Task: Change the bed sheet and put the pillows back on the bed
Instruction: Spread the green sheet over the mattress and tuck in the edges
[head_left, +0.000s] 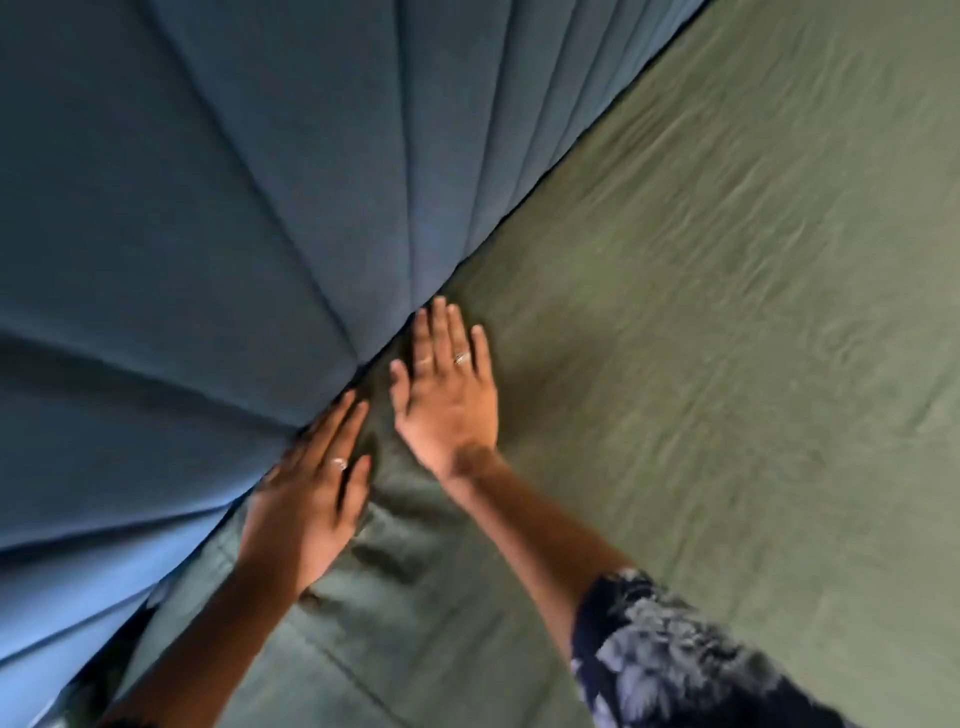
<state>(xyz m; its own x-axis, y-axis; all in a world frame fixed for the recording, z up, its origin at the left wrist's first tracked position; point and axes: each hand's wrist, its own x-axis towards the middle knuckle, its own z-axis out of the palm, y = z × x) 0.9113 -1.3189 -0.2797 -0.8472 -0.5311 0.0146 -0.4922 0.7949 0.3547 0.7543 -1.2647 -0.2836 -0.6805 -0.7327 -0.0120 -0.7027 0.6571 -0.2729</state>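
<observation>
Along the headboard (218, 197), the green sheet (701, 338) lies spread over the bed, under both hands; the left hand (306, 499) rests flat, fingers straight, at the seam where sheet meets headboard; the right hand (447, 395), fingers spread, presses the sheet just beside it.

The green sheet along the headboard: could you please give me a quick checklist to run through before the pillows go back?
1. Green sheet spread over the bed: ok.
2. Sheet edge pushed in against the blue headboard: not ok; fabric is bunched between the hands.
3. Left hand flat on the sheet at the seam: ok.
4. Right hand flat, fingers straight: ok.
5. Sheet wrinkle-free: not ok; creases show.
6. Pillows within reach: cannot tell; none in view.
</observation>
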